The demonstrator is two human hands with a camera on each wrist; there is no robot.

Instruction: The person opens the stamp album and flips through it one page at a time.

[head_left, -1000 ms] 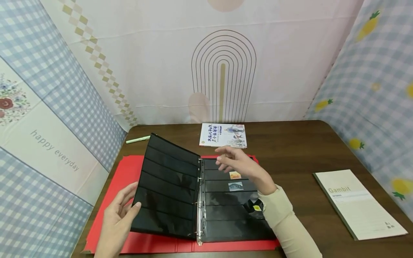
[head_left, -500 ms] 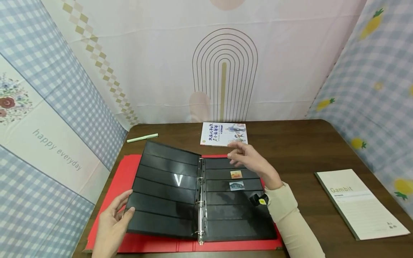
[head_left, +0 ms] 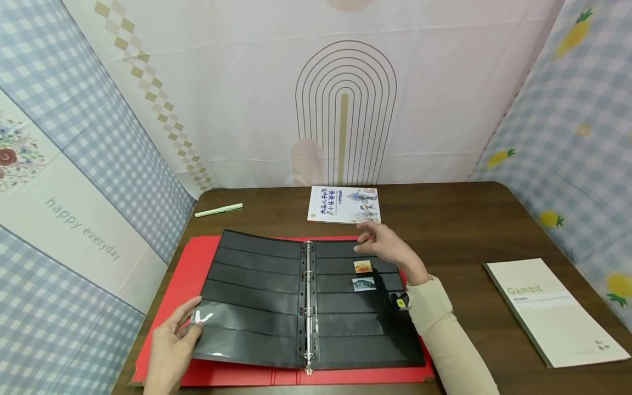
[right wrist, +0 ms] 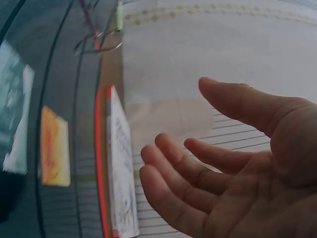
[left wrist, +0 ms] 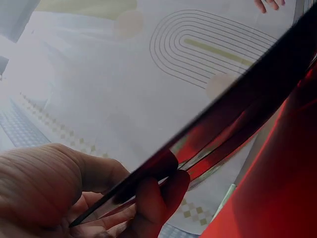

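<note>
A red ring binder (head_left: 232, 376) lies spread on the table with black pocket pages. My left hand (head_left: 173, 343) pinches the outer edge of the left black page (head_left: 252, 296), thumb on top and fingers beneath, as the left wrist view also shows. That page is tilted slightly off the red cover. On the right black page (head_left: 355, 351) sit an orange stamp (head_left: 362, 266) and a blue-grey stamp (head_left: 364, 284) in the upper pockets. My right hand (head_left: 387, 245) hovers over the top of this page, fingers loosely bent and holding nothing; the right wrist view shows its bare palm (right wrist: 267, 183).
Behind the binder lies a white picture book (head_left: 344, 204). A light green pen (head_left: 219, 210) is at the back left. To the right is a cream notebook (head_left: 555, 312) marked Gambit. Patterned cloths (head_left: 257, 109) enclose the table on the back and sides.
The left page has swung down to the left, lowered by my left hand, and now lies flatter. My right hand has drifted slightly right, above the right page.
</note>
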